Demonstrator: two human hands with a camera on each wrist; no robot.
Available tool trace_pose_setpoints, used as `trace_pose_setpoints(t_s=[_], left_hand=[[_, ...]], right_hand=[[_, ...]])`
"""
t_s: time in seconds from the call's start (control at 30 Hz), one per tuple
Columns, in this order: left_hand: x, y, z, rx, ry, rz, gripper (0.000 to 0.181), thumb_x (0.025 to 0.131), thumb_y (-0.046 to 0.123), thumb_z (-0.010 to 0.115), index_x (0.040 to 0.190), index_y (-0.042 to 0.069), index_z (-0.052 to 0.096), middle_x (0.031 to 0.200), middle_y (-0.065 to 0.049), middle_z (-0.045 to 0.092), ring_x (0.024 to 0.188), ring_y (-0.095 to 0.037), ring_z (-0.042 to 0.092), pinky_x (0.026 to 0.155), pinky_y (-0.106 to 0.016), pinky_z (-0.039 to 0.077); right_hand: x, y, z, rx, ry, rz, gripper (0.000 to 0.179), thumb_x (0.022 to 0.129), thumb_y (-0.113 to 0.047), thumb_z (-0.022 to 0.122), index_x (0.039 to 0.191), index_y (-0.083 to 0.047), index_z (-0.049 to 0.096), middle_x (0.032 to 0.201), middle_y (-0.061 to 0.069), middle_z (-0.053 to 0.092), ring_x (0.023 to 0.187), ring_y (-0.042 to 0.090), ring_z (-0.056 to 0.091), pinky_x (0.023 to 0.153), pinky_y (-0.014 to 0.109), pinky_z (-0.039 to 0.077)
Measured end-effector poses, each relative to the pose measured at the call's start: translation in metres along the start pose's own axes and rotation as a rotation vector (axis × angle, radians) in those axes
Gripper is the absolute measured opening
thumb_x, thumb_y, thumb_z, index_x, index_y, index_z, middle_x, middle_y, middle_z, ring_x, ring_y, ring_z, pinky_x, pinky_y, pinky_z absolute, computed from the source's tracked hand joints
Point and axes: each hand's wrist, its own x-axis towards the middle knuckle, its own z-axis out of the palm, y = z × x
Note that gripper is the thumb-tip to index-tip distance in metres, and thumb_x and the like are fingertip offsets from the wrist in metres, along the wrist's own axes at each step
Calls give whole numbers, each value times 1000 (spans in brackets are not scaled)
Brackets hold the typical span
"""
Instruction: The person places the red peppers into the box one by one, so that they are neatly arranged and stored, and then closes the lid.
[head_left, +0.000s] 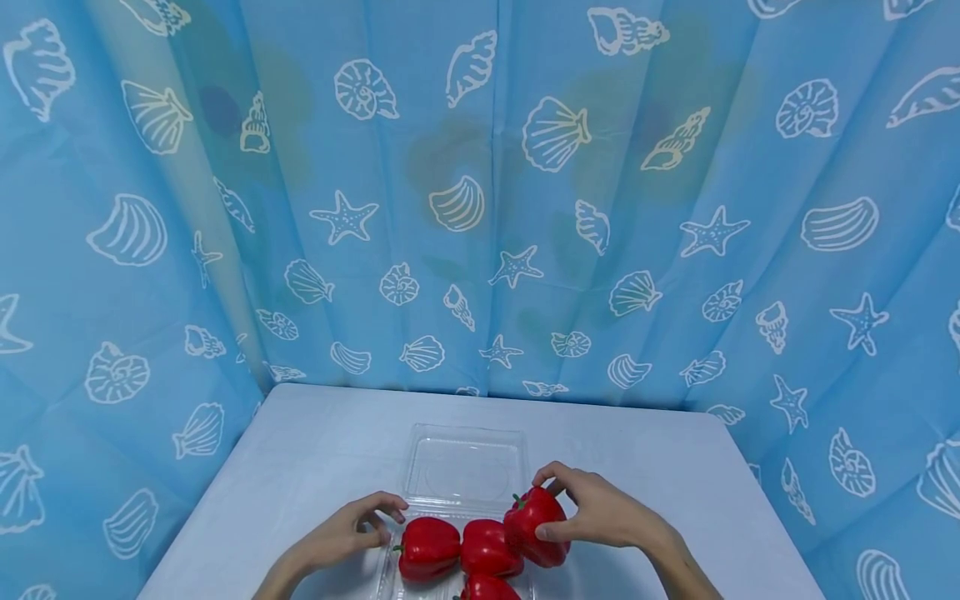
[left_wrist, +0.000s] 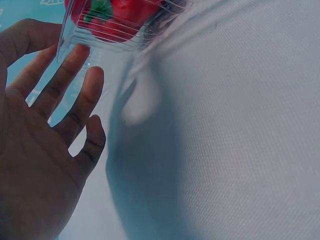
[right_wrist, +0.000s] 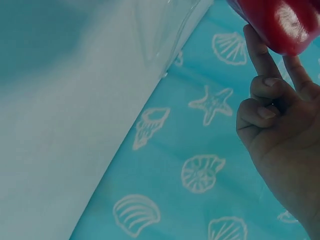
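A glossy red bell pepper (head_left: 542, 533) with a green stem is gripped between the thumb and fingers of my right hand (head_left: 600, 510). It overlaps the right side of a clear plastic clamshell box (head_left: 384, 575). Inside the box lie more red bell peppers (head_left: 429, 550), one cut off by the lower frame edge. My left hand (head_left: 341, 531) is at the box's left side, fingers loosely bent and spread, holding nothing. In the left wrist view its fingertips are right at the clear wall. The right wrist view shows the held pepper (right_wrist: 285, 25) above two curled fingers.
The box's clear lid (head_left: 468, 462) lies opened back, away from me, on the white table (head_left: 315, 442). Blue curtains (head_left: 420, 250) with white shell and starfish prints hang behind the table and along both sides.
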Motion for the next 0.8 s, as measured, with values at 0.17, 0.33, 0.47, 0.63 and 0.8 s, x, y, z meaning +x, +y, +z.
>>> trace_pose_setpoints(t_s=[0.17,0.33,0.47,0.63,0.8], left_hand=[[1,1,0,-9,0,1,55,83,23,75,134,12,57,119,-6,65,96,-21,65,90,-47,54],[0,2,0,-9,4,-14,55,83,23,74,134,11,56,120,-7,65,96,-21,65,90,-49,53],[-1,4,-1,-20,3,-21,55,84,21,74,134,11,56,120,-7,65,97,-22,65,91,-51,53],[-1,3,-1,-43,-7,-20,54,85,19,73,135,9,56,120,-8,65,98,-23,64,92,-52,52],[0,0,0,-60,-6,-19,55,84,19,74,136,8,56,120,-8,65,99,-23,64,92,-52,52]], right_hand=[[8,-12,11,24,-16,-36,75,66,-39,92,128,-19,55,112,-2,66,99,17,64,72,35,60],[18,-29,24,26,-32,-66,72,66,-41,91,127,-25,55,113,-6,65,101,15,63,73,33,59],[29,-46,39,6,-52,-78,70,65,-42,91,125,-32,55,113,-10,64,101,11,62,72,31,59],[38,-63,59,3,-97,-77,70,63,-37,92,123,-34,55,112,-12,62,97,7,61,69,31,59],[43,-72,75,-4,-142,-74,70,63,-30,94,122,-36,55,110,-15,62,95,4,60,67,29,59]])
